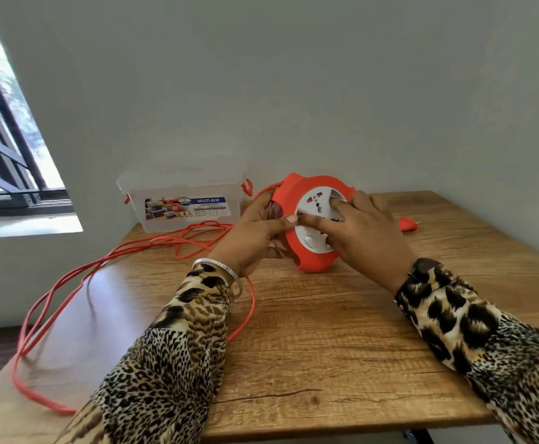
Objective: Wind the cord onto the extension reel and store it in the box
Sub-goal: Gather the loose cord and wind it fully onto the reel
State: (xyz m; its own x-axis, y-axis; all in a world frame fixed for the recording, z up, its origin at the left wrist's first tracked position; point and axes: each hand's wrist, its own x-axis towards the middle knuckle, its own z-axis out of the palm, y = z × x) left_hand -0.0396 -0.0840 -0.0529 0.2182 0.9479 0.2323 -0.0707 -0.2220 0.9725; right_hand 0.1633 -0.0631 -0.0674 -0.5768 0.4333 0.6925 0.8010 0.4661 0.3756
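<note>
Nearest the camera, two forearms in leopard-print sleeves [172, 357] reach forward over a wooden table [325, 347], the left wrist wearing a silver bangle [218, 267] and the right a dark watch [423, 267]. An orange cord [69, 283] sprawls in loose loops across the left part of the table, some loops hanging past the left edge, and one strand curves under the left wrist. Further in, about mid-table, the extension reel [313, 222] stands tilted on its edge, its white socket face turned toward the camera inside an orange casing. The left hand [255, 235] grips the reel's left side, its fingers curled around the rim and the thumb pressed against the front. The right hand [367, 229] lies over the socket face, with its fingers spread and bent onto the white disc; whether they pinch any knob there cannot be told. Just right of that hand, a small orange piece [407, 224], probably the plug, lies on the table. Farthest back, against the wall, stands a translucent plastic box [181, 203] with orange latches and a "MULTI-BOX" label; the lid is on, and nothing can be made out inside through its cloudy walls. A window [2, 139] shows at the left.
</note>
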